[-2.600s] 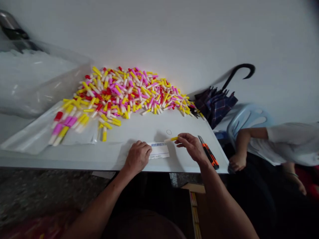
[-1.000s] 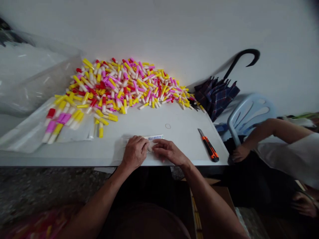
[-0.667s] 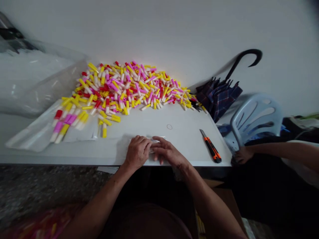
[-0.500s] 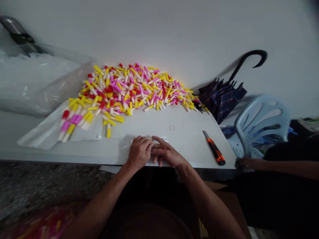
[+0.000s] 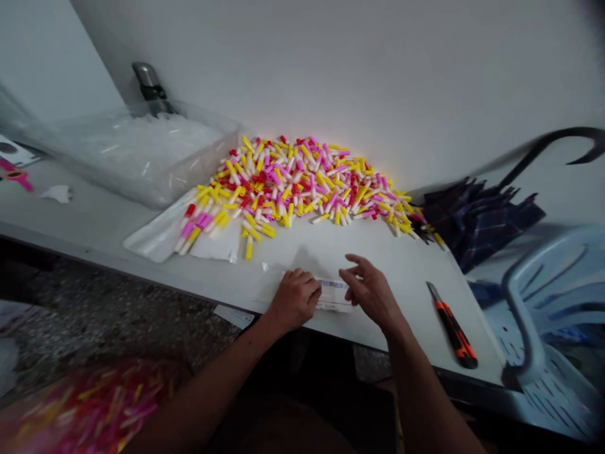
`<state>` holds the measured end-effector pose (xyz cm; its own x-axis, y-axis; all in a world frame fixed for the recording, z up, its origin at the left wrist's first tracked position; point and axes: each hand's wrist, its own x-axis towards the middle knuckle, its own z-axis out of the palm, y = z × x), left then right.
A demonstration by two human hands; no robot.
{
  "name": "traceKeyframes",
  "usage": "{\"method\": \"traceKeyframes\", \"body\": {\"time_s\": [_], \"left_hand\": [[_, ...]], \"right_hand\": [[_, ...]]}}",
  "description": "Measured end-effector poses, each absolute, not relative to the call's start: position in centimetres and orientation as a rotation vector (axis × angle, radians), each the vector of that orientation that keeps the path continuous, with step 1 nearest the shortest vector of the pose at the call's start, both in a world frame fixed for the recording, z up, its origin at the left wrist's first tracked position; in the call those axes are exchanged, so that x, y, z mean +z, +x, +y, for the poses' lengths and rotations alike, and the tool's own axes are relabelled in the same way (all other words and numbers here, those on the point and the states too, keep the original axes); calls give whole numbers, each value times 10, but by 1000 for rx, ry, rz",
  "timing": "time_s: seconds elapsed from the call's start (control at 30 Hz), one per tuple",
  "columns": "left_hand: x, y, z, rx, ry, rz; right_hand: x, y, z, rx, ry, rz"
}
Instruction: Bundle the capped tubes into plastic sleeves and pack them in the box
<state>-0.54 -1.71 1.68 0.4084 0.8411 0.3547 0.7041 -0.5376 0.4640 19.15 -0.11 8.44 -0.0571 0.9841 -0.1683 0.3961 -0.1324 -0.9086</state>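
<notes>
At ten o'clock we are seeing a clear plastic container (image 5: 142,157) filled with small white pieces, too blurred to name exactly. At eleven o'clock a flat plastic sheet (image 5: 151,236) is lying on the table (image 5: 406,296), with some capped tubes (image 5: 201,227) on it. At twelve o'clock a big pile of white tubes (image 5: 307,183) with yellow, pink and red caps is spreading. Our left hand (image 5: 293,301) is pressing on the end of a paper strip (image 5: 333,295) near the table edge; even pressure is helping to stop sliding. Our right hand (image 5: 371,293) is hanging open just beside the strip, fingers apart. At three o'clock a utility knife (image 5: 456,340) is lying.
</notes>
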Motion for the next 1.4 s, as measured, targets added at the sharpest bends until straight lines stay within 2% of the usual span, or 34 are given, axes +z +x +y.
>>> {"method": "traceKeyframes", "body": {"time_s": [0.07,0.17,0.3,0.43,0.57,0.63,0.77,0.97,1.27,1.4], "left_hand": [[12,-4,-19,826,2478,1394],[6,-1,-21,837,2534,1418],[5,-2,-23,864,2543,1420],[8,-4,-24,889,2511,1439],[8,-5,-23,936,2481,1462],[8,-4,-22,979,2473,1463],[12,-1,-17,1029,2457,1493],[16,0,-14,1023,2455,1571],[14,-9,-14,1028,2381,1558],[12,-11,-14,1036,2332,1542]], "right_hand": [[91,166,20,977,-1551,-1659],[90,107,59,943,-1416,-1981],[88,52,99,713,-1421,-2287],[94,94,94,546,-1539,-2299],[84,192,45,342,-2081,-2059],[72,224,17,392,-2251,-1980],[50,228,-14,699,-2089,-1861],[45,198,-7,846,-1995,-1744],[36,179,-8,789,-2018,-1787],[48,185,0,760,-1987,-1853]]}}
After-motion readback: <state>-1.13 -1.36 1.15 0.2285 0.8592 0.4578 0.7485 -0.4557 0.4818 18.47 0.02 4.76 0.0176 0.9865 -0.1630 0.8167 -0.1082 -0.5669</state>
